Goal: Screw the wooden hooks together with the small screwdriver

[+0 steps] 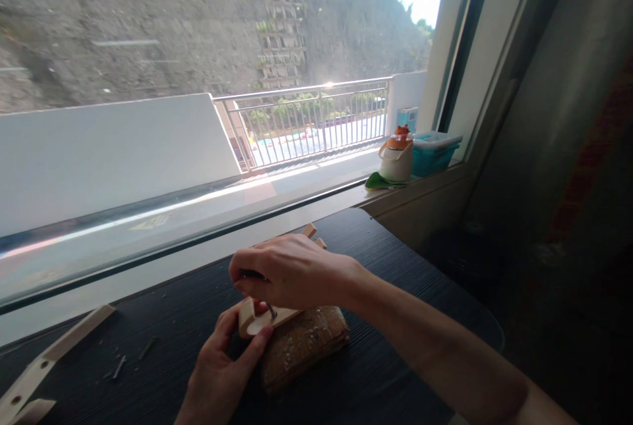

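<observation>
My right hand (pixel 291 273) is closed around the dark handle of a screwdriver (pixel 271 310), whose metal shaft points down at a pale wooden piece (pixel 284 317). Whether its tip sits on a screw is too small to tell. Fingers and thumb of my left hand (pixel 225 352) grip the near end of that wooden piece, beside a rounded light-coloured part. Beneath the wood lies a brown, layered block (pixel 306 346) with a shiny, rough surface. Past my right hand, more wooden ends (pixel 310 230) stick out; their link to the held piece is hidden.
Another wooden part with holes (pixel 54 356) lies on the dark table (pixel 395 280) at left, near small metal screws (pixel 119 368). On the windowsill stand a cream container with an orange top (pixel 396 158), a teal box (pixel 435 153) and a green item (pixel 383 182).
</observation>
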Demonstrator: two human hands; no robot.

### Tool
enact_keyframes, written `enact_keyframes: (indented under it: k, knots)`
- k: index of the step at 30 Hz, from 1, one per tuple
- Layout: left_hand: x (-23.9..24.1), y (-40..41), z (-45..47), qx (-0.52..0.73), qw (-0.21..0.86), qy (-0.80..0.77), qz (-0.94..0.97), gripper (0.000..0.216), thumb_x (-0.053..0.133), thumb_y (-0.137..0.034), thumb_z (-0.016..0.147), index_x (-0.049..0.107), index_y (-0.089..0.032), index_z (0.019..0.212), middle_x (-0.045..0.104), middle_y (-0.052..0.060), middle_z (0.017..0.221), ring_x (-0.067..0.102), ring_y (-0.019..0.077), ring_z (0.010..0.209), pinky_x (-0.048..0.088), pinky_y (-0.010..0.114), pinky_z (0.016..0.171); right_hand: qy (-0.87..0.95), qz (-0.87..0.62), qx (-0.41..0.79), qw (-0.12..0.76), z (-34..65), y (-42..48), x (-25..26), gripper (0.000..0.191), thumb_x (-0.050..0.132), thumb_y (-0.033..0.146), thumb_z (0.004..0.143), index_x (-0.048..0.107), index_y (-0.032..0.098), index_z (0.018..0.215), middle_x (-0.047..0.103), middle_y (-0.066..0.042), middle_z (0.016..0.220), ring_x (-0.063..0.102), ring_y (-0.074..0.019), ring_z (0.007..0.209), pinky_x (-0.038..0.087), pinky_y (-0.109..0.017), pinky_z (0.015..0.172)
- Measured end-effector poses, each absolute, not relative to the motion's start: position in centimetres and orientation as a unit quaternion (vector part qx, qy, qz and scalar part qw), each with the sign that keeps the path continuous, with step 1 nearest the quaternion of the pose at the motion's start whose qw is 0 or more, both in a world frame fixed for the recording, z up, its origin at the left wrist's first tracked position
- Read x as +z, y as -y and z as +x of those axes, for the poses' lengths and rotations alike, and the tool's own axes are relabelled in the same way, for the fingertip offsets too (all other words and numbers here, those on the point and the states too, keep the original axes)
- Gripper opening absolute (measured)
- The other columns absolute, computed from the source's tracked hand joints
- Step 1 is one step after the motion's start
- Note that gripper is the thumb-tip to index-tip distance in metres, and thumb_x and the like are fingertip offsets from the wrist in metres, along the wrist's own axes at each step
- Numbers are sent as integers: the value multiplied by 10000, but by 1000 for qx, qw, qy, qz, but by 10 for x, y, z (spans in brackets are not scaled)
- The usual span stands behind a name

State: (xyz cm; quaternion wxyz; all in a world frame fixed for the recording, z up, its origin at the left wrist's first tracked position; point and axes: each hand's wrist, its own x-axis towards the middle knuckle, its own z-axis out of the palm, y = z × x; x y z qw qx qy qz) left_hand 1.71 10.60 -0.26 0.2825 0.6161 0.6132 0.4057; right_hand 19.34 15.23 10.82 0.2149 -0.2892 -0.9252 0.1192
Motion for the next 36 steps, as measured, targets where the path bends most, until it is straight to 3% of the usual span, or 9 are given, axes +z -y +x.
enact_keyframes:
  k: [6,13,18,27,36]
  knots:
    - [-9,-107,13,395,281,-615,622,498,646,-539,635,600,-210,1006,709,18,918,655,228,864,509,298,788,938,-252,120,207,195,-150,108,221,453,287,843,569,225,1021,647,-6,894,544,-134,751,289,-249,617]
    - [-11,-108,13,399,300,-602,624,483,639,-520,664,602,-223,1043,676,20,1053,604,230,1025,441,313,950,914,-330,86,220,202,-162,103,275,430,403,870,590,200,965,658,-29,776,551,-152,677,259,-258,562]
    - [-15,-110,11,395,304,-600,626,490,637,-540,654,608,-217,1022,667,24,1051,591,233,1035,426,323,972,903,-363,56,220,202,-172,96,386,408,526,859,584,186,912,643,-49,751,542,-164,650,258,-262,552]
    - [-14,-108,11,377,302,-612,626,515,615,-554,669,568,-220,1058,664,28,1033,612,233,981,460,333,914,932,-296,99,186,200,-154,106,296,442,334,852,503,247,1128,639,-1,772,544,-148,670,259,-250,566]
    - [-11,-109,12,385,292,-595,642,451,614,-538,676,614,-227,1003,655,23,1073,568,237,1082,415,327,989,906,-343,118,220,215,-174,105,300,486,461,813,591,187,876,597,-7,712,448,-110,605,261,-234,543]
